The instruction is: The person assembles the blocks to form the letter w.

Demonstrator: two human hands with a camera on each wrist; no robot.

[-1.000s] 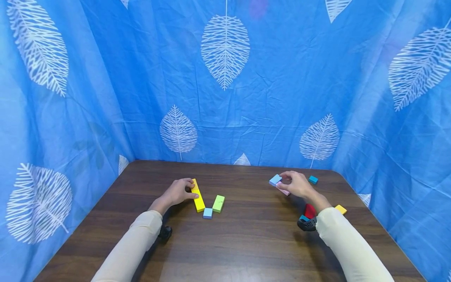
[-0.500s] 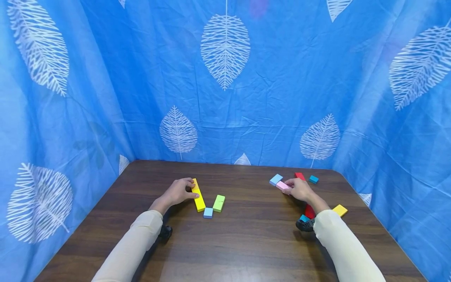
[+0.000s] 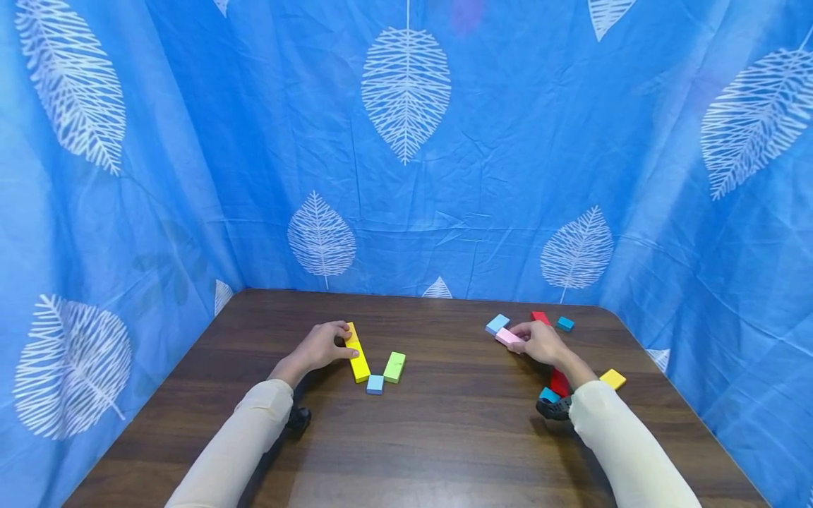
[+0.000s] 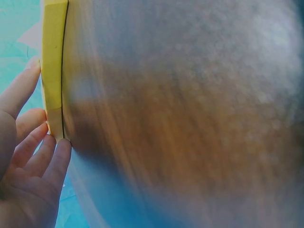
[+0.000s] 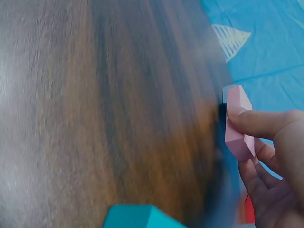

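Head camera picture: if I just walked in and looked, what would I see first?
Probably the big blue cloth with white leaves hanging all around the brown table. Next, the bright blocks: the left hand holds a long yellow block with a green block lying nearby, and the right hand pinches a pink block among red and blue ones.

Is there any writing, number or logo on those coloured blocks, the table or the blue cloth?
None can be read. The yellow block, pink block and green block show plain faces. The blue cloth carries only white leaf prints, no letters. The table is bare wood grain.
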